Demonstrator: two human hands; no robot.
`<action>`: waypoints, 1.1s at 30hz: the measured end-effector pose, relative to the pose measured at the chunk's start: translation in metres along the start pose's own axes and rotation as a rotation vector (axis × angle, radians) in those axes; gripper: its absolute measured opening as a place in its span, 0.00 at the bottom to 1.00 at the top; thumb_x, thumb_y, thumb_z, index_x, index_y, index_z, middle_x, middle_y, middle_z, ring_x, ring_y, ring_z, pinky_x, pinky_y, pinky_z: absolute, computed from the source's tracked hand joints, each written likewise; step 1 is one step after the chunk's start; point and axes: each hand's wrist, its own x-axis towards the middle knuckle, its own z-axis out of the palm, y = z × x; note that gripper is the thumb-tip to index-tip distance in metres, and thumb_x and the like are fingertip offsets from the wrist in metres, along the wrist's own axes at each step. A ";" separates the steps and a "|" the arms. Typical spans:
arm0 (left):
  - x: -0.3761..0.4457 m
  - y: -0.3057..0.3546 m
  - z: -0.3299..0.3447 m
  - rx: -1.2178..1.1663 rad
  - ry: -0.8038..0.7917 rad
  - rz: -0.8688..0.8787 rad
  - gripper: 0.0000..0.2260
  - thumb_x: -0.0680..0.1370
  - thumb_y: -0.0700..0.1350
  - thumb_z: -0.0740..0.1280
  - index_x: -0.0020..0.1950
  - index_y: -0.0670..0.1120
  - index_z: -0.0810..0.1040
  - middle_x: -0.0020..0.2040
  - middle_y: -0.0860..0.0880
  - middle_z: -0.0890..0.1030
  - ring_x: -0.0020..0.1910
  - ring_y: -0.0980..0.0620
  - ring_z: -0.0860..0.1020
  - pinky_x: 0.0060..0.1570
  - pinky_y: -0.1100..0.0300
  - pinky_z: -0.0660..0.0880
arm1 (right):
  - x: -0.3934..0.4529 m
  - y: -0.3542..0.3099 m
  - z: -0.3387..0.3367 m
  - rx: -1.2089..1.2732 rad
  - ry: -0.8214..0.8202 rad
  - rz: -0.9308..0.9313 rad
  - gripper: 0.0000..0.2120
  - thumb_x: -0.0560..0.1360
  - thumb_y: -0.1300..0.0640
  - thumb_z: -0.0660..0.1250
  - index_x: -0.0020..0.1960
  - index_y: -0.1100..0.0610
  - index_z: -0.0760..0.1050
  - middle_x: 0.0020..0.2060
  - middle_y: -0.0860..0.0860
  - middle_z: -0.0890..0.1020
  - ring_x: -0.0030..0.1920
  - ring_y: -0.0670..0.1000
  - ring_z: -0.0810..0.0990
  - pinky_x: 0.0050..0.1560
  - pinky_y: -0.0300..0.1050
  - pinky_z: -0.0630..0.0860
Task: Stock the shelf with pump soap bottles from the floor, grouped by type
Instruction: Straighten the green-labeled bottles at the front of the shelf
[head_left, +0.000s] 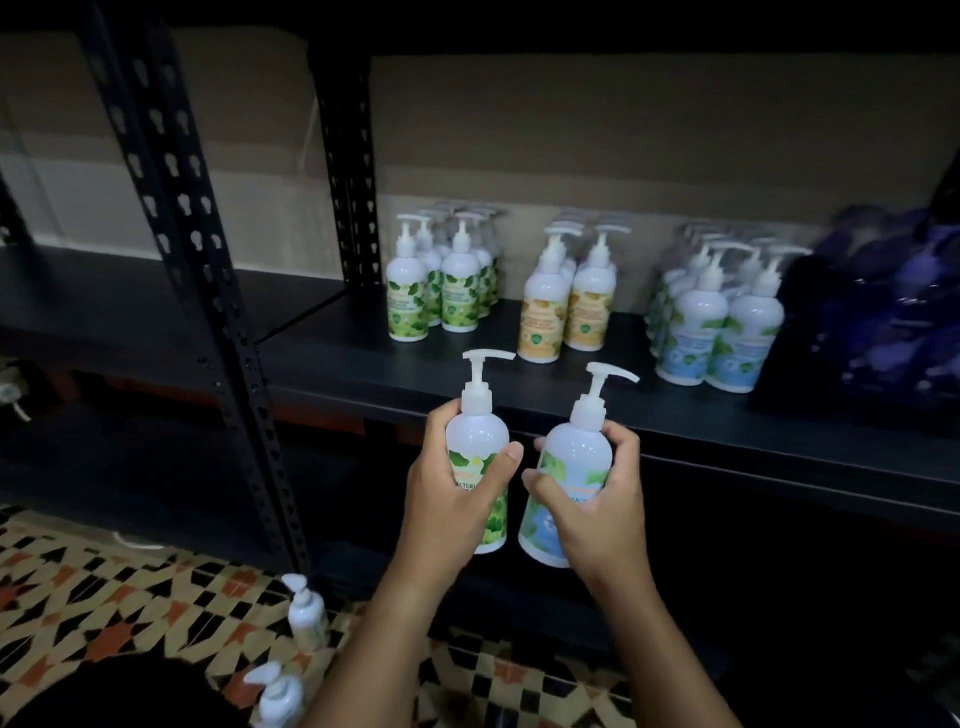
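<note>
My left hand (447, 512) grips a green-labelled pump bottle (480, 441) upright in front of the black shelf (675, 410). Beside it, my right hand (597, 499) grips a blue-labelled pump bottle (569, 447), tilted slightly right. Both bottles hang just below the shelf's front edge. On the shelf stand three groups: green-labelled bottles (441, 280) at left, yellow-labelled bottles (569, 296) in the middle, blue-labelled bottles (722, 322) at right. Two more pump bottles (306, 618) (275, 696) stand on the patterned floor at lower left.
A black perforated upright post (208, 291) stands left of my hands, another post (353, 171) behind the green group. A dark purple packet (883, 301) lies at the shelf's right end. Cardboard (623, 130) backs the shelf. The tiled floor (104, 597) spreads below.
</note>
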 end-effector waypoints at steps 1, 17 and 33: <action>0.004 0.005 0.007 -0.013 -0.017 0.012 0.20 0.78 0.47 0.75 0.67 0.57 0.73 0.48 0.55 0.84 0.47 0.55 0.83 0.46 0.64 0.79 | 0.006 -0.004 -0.007 -0.001 0.027 0.001 0.32 0.59 0.43 0.78 0.58 0.40 0.67 0.50 0.47 0.86 0.48 0.47 0.85 0.54 0.57 0.83; 0.042 0.056 0.117 -0.113 -0.155 0.153 0.18 0.76 0.52 0.77 0.63 0.57 0.75 0.50 0.56 0.84 0.48 0.56 0.84 0.47 0.64 0.78 | 0.067 -0.047 -0.122 -0.254 0.264 -0.157 0.31 0.66 0.52 0.83 0.62 0.49 0.68 0.46 0.44 0.83 0.43 0.41 0.83 0.43 0.38 0.79; 0.047 0.059 0.145 -0.099 -0.149 0.177 0.17 0.77 0.51 0.77 0.63 0.56 0.75 0.51 0.60 0.84 0.51 0.59 0.82 0.47 0.70 0.75 | 0.115 -0.010 -0.140 -0.392 0.354 -0.095 0.44 0.62 0.42 0.84 0.71 0.45 0.65 0.60 0.50 0.74 0.57 0.49 0.77 0.57 0.49 0.79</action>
